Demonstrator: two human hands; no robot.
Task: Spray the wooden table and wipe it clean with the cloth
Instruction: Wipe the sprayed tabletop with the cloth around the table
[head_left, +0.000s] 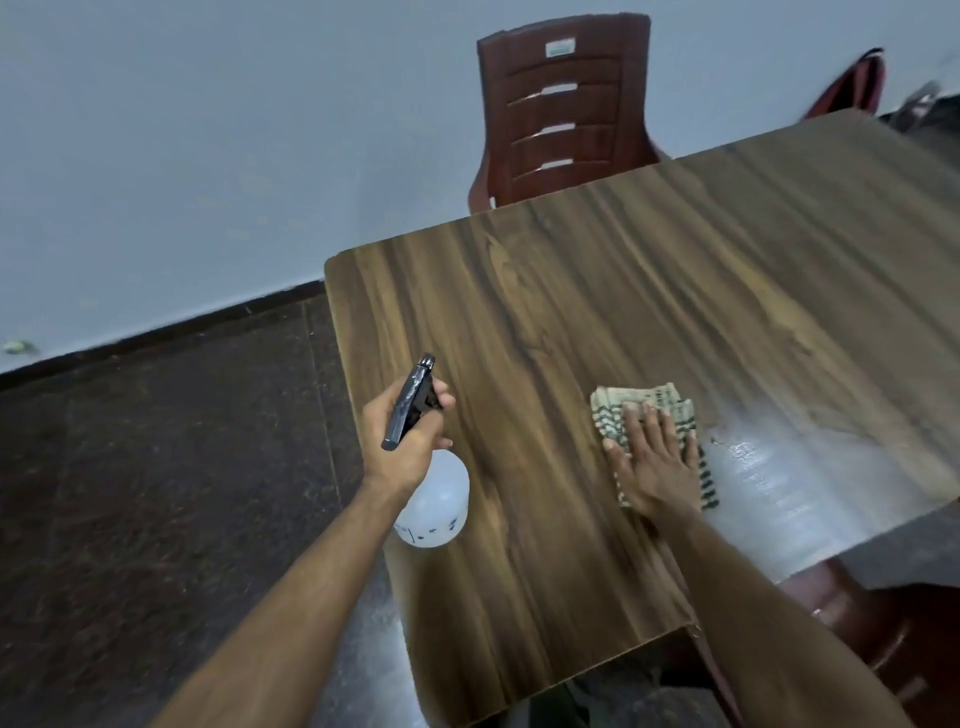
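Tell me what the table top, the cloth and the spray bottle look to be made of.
Table top: wood or wood-look laminate, smooth with a printed-looking grain.
Cloth: woven fabric, beige with dark stripes, soft folds.
Spray bottle: translucent white plastic body, glossy dark plastic trigger head.

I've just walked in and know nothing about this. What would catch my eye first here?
Most likely the two hands over the wooden table: the left hand grips a spray bottle with a dark trigger head near the table's left edge, while the right hand presses flat on a patterned cloth. Just right of the cloth, a wet sheen glistens on the wood, and a reddish-brown chair stands at the far side.
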